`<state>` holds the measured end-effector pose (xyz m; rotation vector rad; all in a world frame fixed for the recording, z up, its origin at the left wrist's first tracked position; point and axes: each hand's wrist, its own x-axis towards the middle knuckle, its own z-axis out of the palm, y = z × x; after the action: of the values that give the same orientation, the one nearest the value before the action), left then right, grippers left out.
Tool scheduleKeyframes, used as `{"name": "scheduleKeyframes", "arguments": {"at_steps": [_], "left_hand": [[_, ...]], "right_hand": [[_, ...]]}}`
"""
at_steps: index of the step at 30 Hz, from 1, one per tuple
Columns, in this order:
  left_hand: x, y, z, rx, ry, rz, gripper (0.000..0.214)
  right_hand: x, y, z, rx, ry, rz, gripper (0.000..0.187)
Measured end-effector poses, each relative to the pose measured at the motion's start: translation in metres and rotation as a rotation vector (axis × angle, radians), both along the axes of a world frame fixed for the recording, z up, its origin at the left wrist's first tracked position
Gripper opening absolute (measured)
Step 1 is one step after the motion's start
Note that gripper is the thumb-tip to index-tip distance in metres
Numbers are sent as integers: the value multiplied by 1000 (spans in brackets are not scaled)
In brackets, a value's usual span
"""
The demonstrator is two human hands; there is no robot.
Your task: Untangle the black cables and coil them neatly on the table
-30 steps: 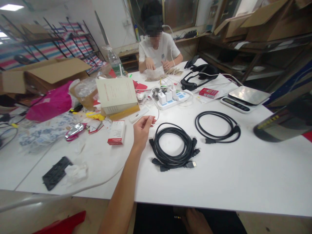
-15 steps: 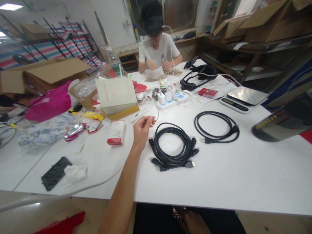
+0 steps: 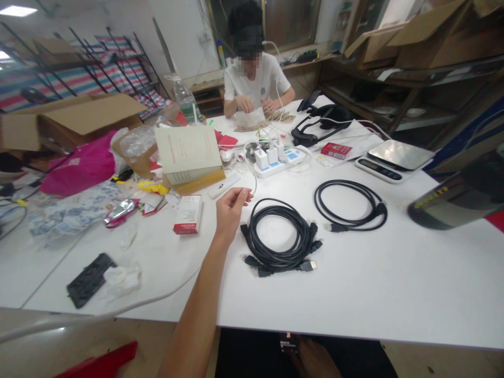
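My left hand (image 3: 231,209) rests above the white table, its fingers curled and the thumb pressed to them. A white cable (image 3: 255,181) runs down to the fingertips; whether they grip it is hidden. Just right of that hand lies a coil of several black cables (image 3: 277,253) with HDMI-like plugs. Farther right is a single looped black cable (image 3: 350,229). Below the table edge, over my dark-clothed lap, my right hand (image 3: 313,359) is dim and closed around a phone (image 3: 289,344) with a lit screen.
A power strip (image 3: 289,157) with white chargers stands beyond the coil. A kitchen scale (image 3: 384,169), a dark cylindrical container (image 3: 452,202) and a black headset (image 3: 326,118) are right. Left are a red-white box (image 3: 188,214) and clutter. Opposite, a person (image 3: 258,84) handles small items.
The phone's lit screen shows a different picture. Both hands and the cables have stayed practically where they were.
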<state>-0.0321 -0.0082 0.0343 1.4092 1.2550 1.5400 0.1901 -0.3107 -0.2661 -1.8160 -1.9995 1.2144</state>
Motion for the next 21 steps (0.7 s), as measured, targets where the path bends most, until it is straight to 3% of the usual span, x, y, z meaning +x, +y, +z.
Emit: {"name": "scheduleKeyframes", "arguments": {"at_steps": [4, 10, 21], "left_hand": [[0, 0, 1, 1, -3, -2, 32], [0, 0, 1, 3, -2, -10, 33], [-1, 0, 1, 10, -5, 1, 31]], "right_hand": [[3, 4, 4, -137, 46, 54, 38], [2, 4, -1, -97, 48, 4, 30], [7, 1, -5, -95, 49, 80, 43]]}}
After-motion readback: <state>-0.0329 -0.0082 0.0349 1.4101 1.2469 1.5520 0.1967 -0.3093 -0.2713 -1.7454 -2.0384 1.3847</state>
